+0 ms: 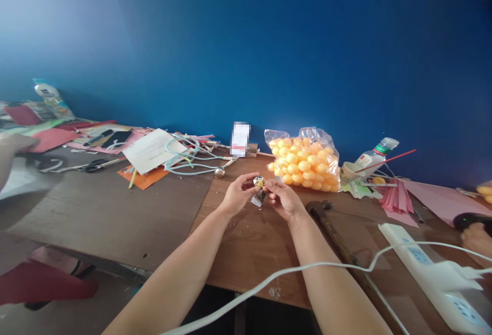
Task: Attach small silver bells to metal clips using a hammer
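One ball is clamped in the left hand, between thumb and fingers; the right hand has its fingertips together at the ball's side, any hold unclear. Beneath lies the brown bench; beyond, a bag stands before the blue wall.

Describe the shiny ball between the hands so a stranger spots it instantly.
Before the blue wall sits a bag of orange balls. Nearer the camera, between the left hand and right hand, is the shiny ball. Unlike the silvery ball near the blue cord, it shows a yellow patch.
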